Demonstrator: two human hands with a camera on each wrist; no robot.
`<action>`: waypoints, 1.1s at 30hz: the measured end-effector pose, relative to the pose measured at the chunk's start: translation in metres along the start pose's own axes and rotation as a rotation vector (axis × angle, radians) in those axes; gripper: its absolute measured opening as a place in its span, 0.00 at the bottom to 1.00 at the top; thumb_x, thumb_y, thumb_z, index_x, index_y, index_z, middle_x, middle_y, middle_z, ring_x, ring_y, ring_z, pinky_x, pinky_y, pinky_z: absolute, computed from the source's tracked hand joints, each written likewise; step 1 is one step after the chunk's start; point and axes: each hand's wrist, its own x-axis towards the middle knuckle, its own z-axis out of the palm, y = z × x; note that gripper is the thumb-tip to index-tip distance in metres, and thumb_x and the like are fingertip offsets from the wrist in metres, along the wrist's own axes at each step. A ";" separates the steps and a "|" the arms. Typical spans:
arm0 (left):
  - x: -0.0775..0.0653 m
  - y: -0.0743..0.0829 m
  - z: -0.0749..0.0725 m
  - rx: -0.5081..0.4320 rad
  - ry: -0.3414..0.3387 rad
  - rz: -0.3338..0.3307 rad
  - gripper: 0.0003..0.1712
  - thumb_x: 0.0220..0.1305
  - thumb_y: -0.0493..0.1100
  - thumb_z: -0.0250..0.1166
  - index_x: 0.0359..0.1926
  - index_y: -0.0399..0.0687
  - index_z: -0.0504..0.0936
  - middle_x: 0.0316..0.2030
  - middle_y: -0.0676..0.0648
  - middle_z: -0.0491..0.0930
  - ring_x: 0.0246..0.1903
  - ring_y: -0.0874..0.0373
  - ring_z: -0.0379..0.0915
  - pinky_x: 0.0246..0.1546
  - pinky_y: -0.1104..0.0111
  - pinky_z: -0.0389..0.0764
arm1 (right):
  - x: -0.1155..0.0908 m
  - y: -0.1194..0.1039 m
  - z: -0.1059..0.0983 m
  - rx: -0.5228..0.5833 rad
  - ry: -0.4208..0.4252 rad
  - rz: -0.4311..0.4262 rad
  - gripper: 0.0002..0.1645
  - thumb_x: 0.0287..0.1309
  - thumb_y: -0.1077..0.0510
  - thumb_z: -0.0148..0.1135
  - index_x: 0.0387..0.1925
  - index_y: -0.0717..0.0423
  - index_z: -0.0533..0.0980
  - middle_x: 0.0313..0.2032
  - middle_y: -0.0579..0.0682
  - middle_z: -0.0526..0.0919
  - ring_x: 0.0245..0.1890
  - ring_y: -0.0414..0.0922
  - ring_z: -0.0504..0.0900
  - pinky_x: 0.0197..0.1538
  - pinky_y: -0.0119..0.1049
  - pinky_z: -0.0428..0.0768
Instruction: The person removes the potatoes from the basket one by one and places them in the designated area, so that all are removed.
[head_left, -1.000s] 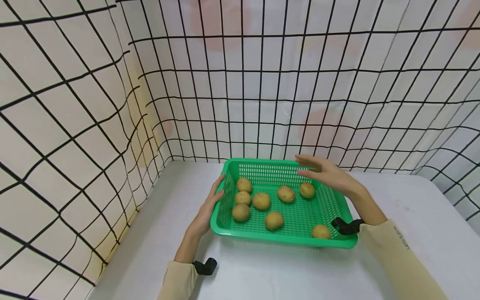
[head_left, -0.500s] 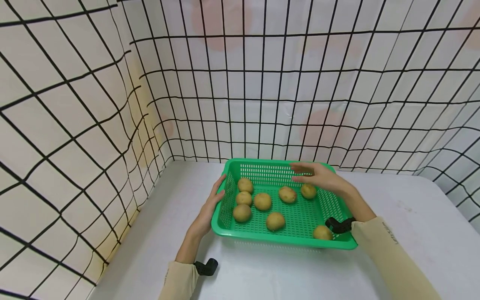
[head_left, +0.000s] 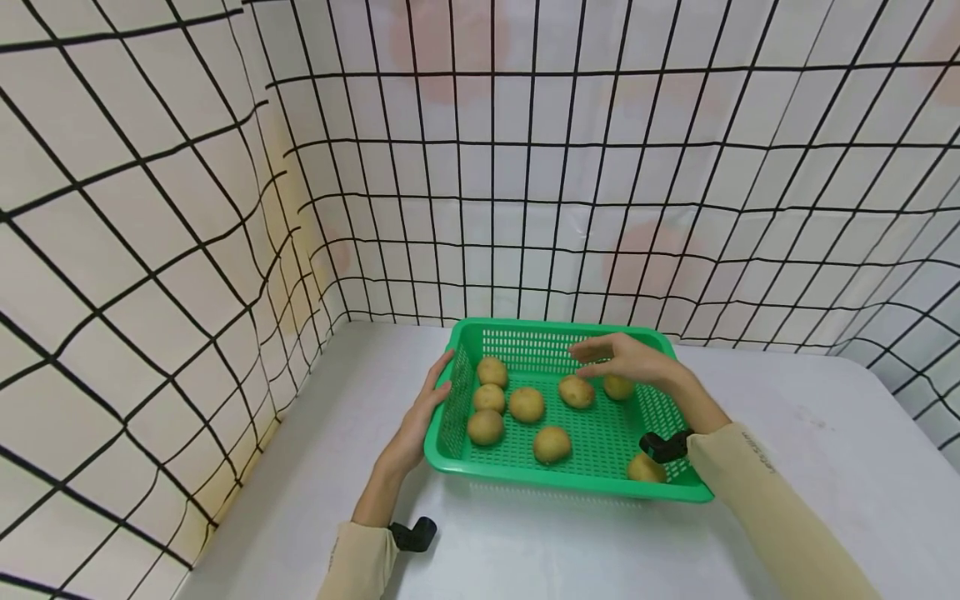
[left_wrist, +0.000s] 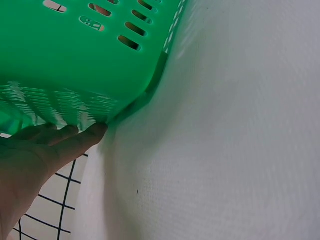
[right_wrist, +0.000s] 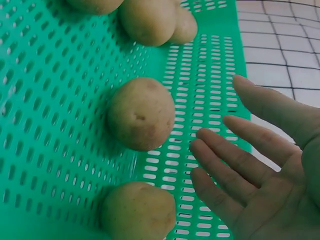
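A green slotted plastic basket (head_left: 566, 481) stands on the white surface with several potatoes inside. My left hand (head_left: 411, 427) rests on the basket's left side; the left wrist view shows its fingers (left_wrist: 75, 145) extended against the outer wall. Over the back right part of the basket hovers my right hand (head_left: 633, 360), fingers extended and nothing held. Just below it lie one potato (head_left: 576, 392) and a second potato (head_left: 619, 387), partly covered by the hand. In the right wrist view both the nearer potato (right_wrist: 142, 114) and the other potato (right_wrist: 139, 212) sit apart from the fingers (right_wrist: 220, 162).
A group of potatoes (head_left: 489, 400) lies along the basket's left end. One potato (head_left: 552, 445) is near the front wall, another potato (head_left: 645, 468) in the front right corner under the wrist camera. Black netting (head_left: 525, 200) rises behind and on both sides.
My right hand has moved left and down from above the basket's back right rim to over the potatoes. The left hand keeps its place at the basket's side.
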 end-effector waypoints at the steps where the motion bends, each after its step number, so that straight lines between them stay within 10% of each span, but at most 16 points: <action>1: 0.000 0.000 0.000 -0.001 0.002 0.000 0.33 0.83 0.55 0.39 0.82 0.73 0.43 0.84 0.50 0.34 0.83 0.40 0.27 0.76 0.32 0.40 | 0.001 0.001 0.000 -0.003 -0.010 -0.001 0.35 0.69 0.57 0.66 0.72 0.68 0.68 0.70 0.67 0.73 0.71 0.64 0.71 0.73 0.62 0.68; 33: 0.002 0.000 0.000 0.010 0.006 -0.010 0.34 0.83 0.55 0.39 0.83 0.72 0.42 0.84 0.48 0.34 0.82 0.39 0.29 0.75 0.31 0.41 | 0.013 0.017 0.017 -0.127 -0.092 0.026 0.35 0.60 0.57 0.75 0.67 0.63 0.75 0.65 0.63 0.79 0.67 0.64 0.76 0.68 0.59 0.74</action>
